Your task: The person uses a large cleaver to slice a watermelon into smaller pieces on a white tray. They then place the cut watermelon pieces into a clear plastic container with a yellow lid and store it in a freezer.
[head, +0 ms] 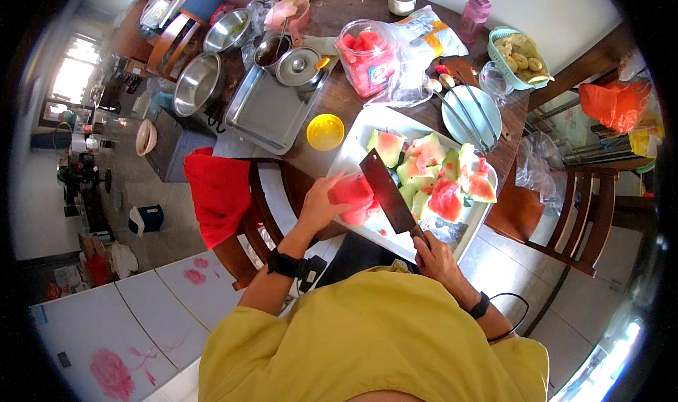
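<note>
My right hand (435,258) grips the handle of a cleaver (388,192), its broad blade tilted up and left over a white tray (479,227). At the tray's left end, my left hand (321,203) rests against a peeled chunk of red watermelon flesh (354,192), fingers along its far and near sides. Right of the blade lie cut watermelon rinds (424,177) with green and white sides, some with red flesh on them. A clear plastic jar (365,57) filled with red watermelon pieces stands beyond the tray, partly wrapped in a clear bag.
Left of the tray are a yellow lid (325,132), a steel tray (270,110) and a lidded steel pot (299,68). A pale blue bowl (471,117) with spoons and chopsticks stands at its far right. Wooden chairs (265,211) flank the table; one bears a red cloth (217,195).
</note>
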